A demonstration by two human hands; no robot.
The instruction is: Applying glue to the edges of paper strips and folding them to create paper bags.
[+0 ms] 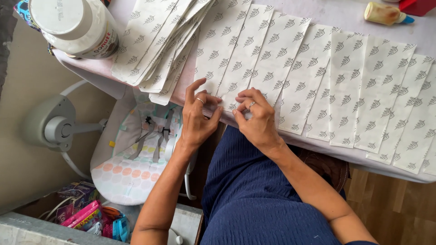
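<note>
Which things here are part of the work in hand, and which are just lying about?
In the work: left hand, right hand, the patterned paper strip they pinch, the overlapping strips.
Lying about: white tub, glue bottle, baby bouncer.

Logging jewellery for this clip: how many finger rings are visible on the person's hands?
2: one silver ring on the left hand, one silver ring on the right hand. Curled fingers may hide others.

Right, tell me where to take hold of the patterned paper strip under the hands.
Grip the patterned paper strip at its near end, which overhangs the table edge. Come from the near side, thumb beneath and fingers above, where the left hand and right hand already pinch; elsewhere it lies flat, overlapped by neighbouring strips.
</note>
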